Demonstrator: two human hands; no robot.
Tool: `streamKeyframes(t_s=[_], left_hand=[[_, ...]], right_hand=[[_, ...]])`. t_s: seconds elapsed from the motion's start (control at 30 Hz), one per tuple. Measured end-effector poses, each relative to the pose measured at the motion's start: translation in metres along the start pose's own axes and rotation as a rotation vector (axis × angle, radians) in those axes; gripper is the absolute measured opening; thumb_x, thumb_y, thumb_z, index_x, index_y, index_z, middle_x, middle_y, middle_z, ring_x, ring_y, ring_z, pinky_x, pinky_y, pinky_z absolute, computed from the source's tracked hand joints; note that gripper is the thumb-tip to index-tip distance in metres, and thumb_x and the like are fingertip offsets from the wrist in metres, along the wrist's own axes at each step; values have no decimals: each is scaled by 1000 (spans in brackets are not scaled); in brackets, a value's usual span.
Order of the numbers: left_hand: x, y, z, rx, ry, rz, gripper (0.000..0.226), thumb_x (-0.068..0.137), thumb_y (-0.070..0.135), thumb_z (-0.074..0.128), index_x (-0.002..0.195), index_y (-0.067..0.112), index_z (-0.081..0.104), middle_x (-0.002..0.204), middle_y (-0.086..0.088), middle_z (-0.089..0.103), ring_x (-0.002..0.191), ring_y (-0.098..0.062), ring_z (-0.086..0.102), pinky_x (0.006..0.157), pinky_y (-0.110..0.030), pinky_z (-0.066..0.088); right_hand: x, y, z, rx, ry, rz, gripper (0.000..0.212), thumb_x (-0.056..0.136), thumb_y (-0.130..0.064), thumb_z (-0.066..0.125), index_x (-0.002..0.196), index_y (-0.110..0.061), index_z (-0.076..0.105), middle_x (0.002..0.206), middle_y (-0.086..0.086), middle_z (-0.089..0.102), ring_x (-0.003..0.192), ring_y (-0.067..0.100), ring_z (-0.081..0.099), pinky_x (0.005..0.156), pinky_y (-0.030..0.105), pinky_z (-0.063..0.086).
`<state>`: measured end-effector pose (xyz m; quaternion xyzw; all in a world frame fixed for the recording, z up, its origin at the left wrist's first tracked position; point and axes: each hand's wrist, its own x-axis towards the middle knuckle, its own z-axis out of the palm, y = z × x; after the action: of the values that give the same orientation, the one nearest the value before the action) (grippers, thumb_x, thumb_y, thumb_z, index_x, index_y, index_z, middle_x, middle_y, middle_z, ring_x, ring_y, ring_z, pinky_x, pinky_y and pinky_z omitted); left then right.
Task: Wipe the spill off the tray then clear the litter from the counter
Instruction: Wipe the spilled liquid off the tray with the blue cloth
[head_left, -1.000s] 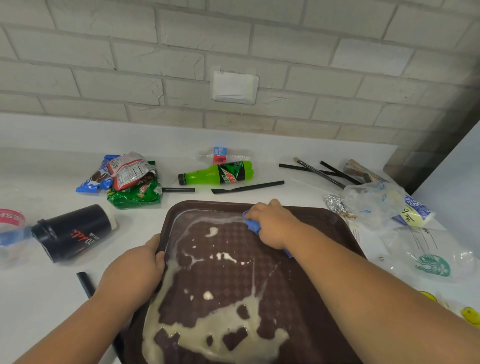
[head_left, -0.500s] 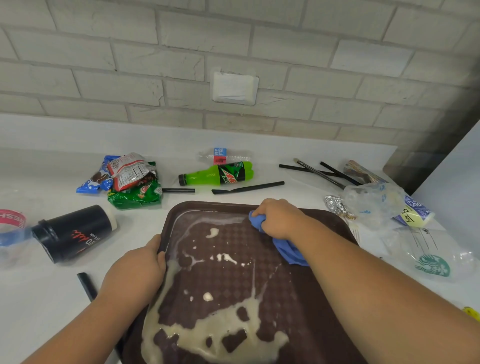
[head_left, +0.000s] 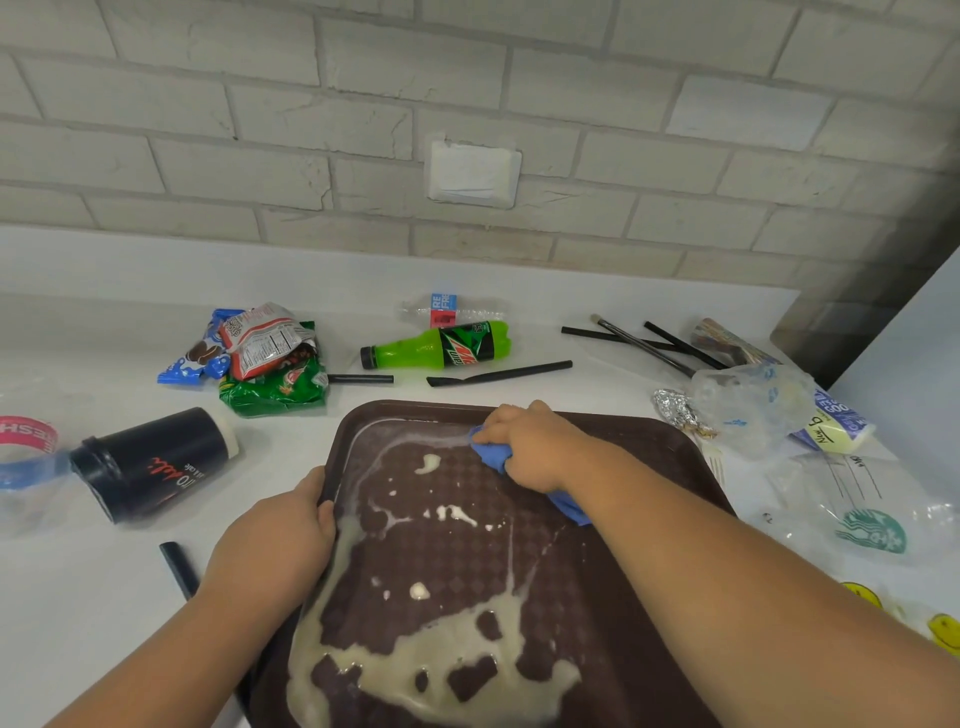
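Observation:
A brown tray (head_left: 649, 441) lies on the white counter in front of me, with a milky spill (head_left: 431, 660) pooled along its left side and near end. My right hand (head_left: 530, 447) grips a blue cloth (head_left: 491, 456) and presses it on the tray's far part, at the top of the spill. My left hand (head_left: 275, 540) holds the tray's left rim, thumb over the edge. Litter lies around: a green soda bottle (head_left: 436, 345), snack wrappers (head_left: 260, 358), a tipped black cup (head_left: 150, 462) and black straws (head_left: 498, 373).
A clear bottle (head_left: 452, 309) lies behind the green one. At right are crumpled foil (head_left: 680, 410), clear plastic bags (head_left: 753, 410), a Starbucks cup (head_left: 872, 525) and more black straws (head_left: 644, 343). A black straw piece (head_left: 179, 569) lies by my left wrist. A brick wall backs the counter.
My right hand has slid the cloth back and forth a little along the tray's far part, now slightly leftward again. My left hand stays on the rim.

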<state>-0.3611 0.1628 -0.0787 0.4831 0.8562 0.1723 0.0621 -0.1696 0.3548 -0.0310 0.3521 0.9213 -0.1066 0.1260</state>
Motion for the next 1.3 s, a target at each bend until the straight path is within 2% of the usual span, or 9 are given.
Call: streamKeyframes(t_s=[0.1, 0.2, 0.37, 0.47, 0.6, 0.8, 1.0, 1.17, 1.3], left_hand=[[-1, 0, 0, -12, 2, 6, 27, 97, 29, 36, 122, 25, 44, 87, -4, 66, 72, -21, 47, 63, -32, 39], [-1, 1, 0, -17, 5, 7, 27, 97, 29, 36, 122, 25, 45, 83, -3, 64, 72, -21, 47, 63, -32, 39], [1, 1, 1, -8, 5, 4, 28, 97, 29, 35, 123, 25, 44, 87, -5, 66, 72, -21, 47, 64, -32, 40], [0, 1, 1, -14, 6, 6, 26, 97, 29, 36, 120, 24, 46, 83, -3, 63, 73, -21, 48, 65, -32, 42], [0, 0, 2, 1, 16, 8, 23, 96, 29, 37, 116, 23, 47, 88, -7, 67, 75, -25, 52, 64, -33, 41], [1, -1, 2, 0, 24, 7, 22, 96, 29, 38, 116, 24, 47, 88, -7, 67, 71, -23, 46, 62, -32, 38], [0, 1, 0, -1, 16, 2, 19, 96, 28, 38, 111, 23, 47, 85, -6, 65, 71, -23, 46, 62, -32, 37], [0, 1, -1, -7, 9, 3, 20, 96, 27, 37, 112, 22, 48, 88, -7, 66, 73, -23, 46, 63, -32, 38], [0, 1, -1, -6, 0, 1, 23, 97, 28, 36, 117, 22, 47, 90, -7, 66, 74, -23, 47, 63, -32, 39]], right_hand=[[3, 8, -13, 179, -80, 57, 54, 84, 1, 54, 130, -28, 59, 139, 2, 48, 118, 30, 48, 102, 39, 42], [1, 12, -7, 35, -8, 116, 48, 88, -4, 52, 130, -27, 57, 136, 1, 47, 114, 31, 44, 98, 45, 43], [-16, 7, -5, 176, -138, -123, 52, 87, 0, 53, 130, -28, 59, 135, -2, 45, 118, 26, 46, 105, 41, 38], [-23, 16, -13, 271, -179, -64, 53, 80, 6, 50, 118, -27, 69, 127, -3, 53, 113, 25, 53, 100, 40, 44], [-29, 20, -2, 119, -42, -57, 54, 85, 0, 51, 129, -30, 59, 136, -8, 46, 116, 24, 46, 102, 39, 39], [-58, 23, 3, 221, -225, -217, 53, 81, 1, 54, 120, -32, 66, 122, -12, 53, 110, 13, 50, 100, 29, 40], [-66, 22, 19, 202, -35, -125, 52, 86, -6, 50, 127, -37, 60, 130, -16, 47, 108, 15, 44, 100, 30, 37], [-86, 24, 18, 305, -184, -182, 48, 82, -6, 55, 116, -37, 67, 120, -17, 53, 107, 11, 51, 98, 28, 42], [-83, 30, 22, 337, -15, -40, 46, 82, -7, 56, 115, -36, 68, 120, -14, 54, 108, 15, 53, 100, 35, 43]])
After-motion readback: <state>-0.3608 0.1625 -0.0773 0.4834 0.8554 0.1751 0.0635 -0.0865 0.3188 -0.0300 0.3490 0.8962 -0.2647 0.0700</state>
